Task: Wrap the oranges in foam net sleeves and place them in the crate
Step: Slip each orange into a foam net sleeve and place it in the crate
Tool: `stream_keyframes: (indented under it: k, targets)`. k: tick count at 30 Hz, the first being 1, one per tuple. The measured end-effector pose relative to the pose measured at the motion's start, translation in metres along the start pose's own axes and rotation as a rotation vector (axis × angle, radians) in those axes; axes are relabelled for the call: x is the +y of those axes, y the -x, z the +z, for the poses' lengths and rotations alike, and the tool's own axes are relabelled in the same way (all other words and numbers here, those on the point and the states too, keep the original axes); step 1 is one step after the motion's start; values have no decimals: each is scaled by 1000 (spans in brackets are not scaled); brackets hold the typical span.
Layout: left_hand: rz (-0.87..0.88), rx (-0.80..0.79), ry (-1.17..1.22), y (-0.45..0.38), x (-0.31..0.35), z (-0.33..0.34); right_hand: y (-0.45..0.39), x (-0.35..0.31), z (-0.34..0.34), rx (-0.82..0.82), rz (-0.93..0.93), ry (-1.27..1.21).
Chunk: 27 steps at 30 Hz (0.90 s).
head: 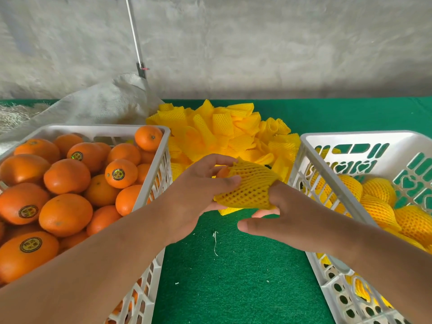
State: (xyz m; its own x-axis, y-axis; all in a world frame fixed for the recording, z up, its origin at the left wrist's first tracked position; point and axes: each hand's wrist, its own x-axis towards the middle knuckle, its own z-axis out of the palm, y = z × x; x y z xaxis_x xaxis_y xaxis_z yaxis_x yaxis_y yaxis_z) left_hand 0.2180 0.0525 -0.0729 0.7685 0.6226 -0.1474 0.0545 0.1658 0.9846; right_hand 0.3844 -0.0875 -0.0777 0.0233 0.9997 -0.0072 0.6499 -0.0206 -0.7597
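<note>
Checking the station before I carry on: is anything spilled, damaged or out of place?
Nothing serious. A few pale scraps and a thread lie on the green mat between the crates. One loose sleeve lies on the mat under the hands, apart from the pile of sleeves. Both crates sit upright, nothing spilled.

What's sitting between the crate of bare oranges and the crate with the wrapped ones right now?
In the head view, green mat, the pile of yellow foam net sleeves at the back, and both hands, left hand and right hand, sleeving an orange.
</note>
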Motion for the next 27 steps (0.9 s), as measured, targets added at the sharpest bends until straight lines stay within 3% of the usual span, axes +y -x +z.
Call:
stream_keyframes:
  k: [7, 11, 15, 20, 27]
  targets:
    - [119, 106, -63, 1, -2, 2, 1, 6, 4, 93, -71, 207]
    - [248, 247, -327, 0, -4, 2, -1, 4, 5, 101, -124, 309]
    - [281, 292, -435, -3, -8, 0, 0, -1, 7, 89, -104, 379]
    - [322, 342, -584, -2, -6, 0, -1, 2, 7, 100, -110, 402]
    - [332, 343, -536, -5, -6, -2, -3, 5, 5, 125, -143, 318]
